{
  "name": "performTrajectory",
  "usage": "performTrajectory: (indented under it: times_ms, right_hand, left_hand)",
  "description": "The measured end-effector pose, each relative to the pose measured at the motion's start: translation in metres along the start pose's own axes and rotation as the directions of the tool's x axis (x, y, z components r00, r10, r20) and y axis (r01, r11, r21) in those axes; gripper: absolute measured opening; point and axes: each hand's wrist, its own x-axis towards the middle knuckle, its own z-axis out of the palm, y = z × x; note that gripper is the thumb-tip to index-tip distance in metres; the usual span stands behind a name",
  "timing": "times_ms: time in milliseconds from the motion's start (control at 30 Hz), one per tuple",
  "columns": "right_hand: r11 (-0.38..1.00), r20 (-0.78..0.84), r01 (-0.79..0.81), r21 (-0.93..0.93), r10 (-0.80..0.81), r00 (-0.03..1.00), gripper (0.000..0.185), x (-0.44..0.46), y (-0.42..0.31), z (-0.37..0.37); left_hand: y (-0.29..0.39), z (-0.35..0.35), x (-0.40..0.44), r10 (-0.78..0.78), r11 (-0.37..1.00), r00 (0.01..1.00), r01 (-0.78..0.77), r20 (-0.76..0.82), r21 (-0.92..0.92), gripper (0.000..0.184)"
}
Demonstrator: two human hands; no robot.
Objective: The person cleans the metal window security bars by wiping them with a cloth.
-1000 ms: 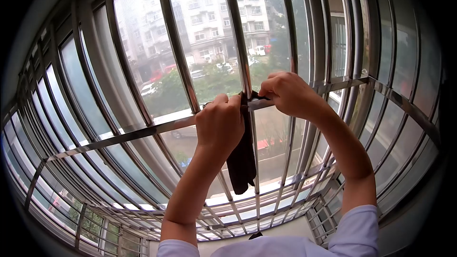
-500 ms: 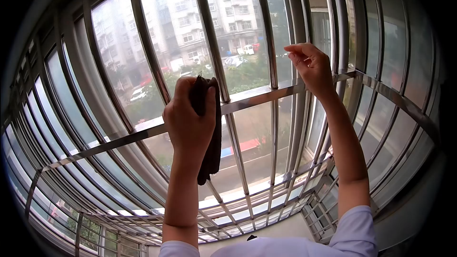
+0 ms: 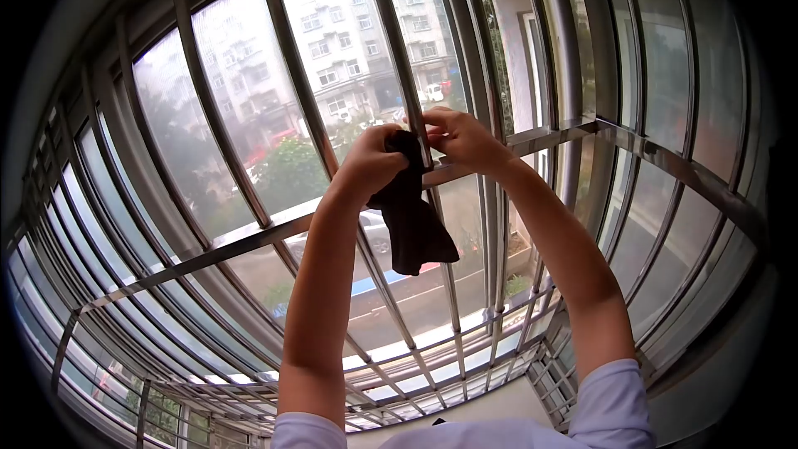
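A dark brown, nearly black cloth (image 3: 420,229) hangs from my left hand (image 3: 372,165), its top bunched between thumb and fingers and its lower end loose. It hangs in front of the window bars, just over the horizontal rail (image 3: 287,230). My right hand (image 3: 465,143) is up against the same upright metal bar (image 3: 403,58), its fingers curled close to the top of the cloth. Whatever lies between those right fingertips is hidden by the bar and the hand.
Upright metal bars (image 3: 220,116) run in rows along the window, tied by the flat rail. To the right the railing turns a corner (image 3: 598,125). Behind the glass stand a pale building (image 3: 332,33) and greenery (image 3: 291,170).
My right hand has come down and left to the bar beside the cloth. My left hand has shifted right and up with the cloth, and the view has turned a little to the right.
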Motion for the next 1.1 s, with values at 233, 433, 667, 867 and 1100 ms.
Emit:
performTrajectory:
  times_ms: [233, 433, 667, 867, 1100]
  right_hand:
    - [0.883, -0.027, 0.009, -0.470, -0.025, 0.999, 0.012, -0.020, -0.015, -0.013]
    - [0.751, 0.081, 0.151, -0.643, -0.129, 0.988, 0.007, -0.021, -0.016, -0.011]
    - [0.799, 0.190, 0.213, -0.562, -0.126, 0.974, 0.004, -0.016, -0.020, -0.019]
    - [0.677, 0.230, 0.263, -0.687, -0.141, 0.963, 0.004, -0.034, -0.044, -0.030]
    - [0.707, 0.194, 0.167, -0.687, -0.043, 0.980, 0.007, -0.016, -0.037, -0.013]
  left_hand:
    - [0.022, 0.024, -0.050, 0.402, 0.694, 0.856, -0.053, -0.325, 0.718, 0.017]
    - [0.020, 0.062, -0.085, 0.362, 0.575, 0.866, 0.084, -0.345, 0.814, 0.015]
    - [0.018, 0.083, -0.082, 0.290, 0.650, 0.806, 0.230, -0.516, 0.724, 0.009]
    - [0.026, 0.064, -0.045, 0.197, 0.386, 0.882, 0.332, -0.429, 0.860, 0.010]
    - [0.008, 0.079, -0.083, 0.382, 0.351, 0.863, 0.194, -0.329, 0.916, 0.010]
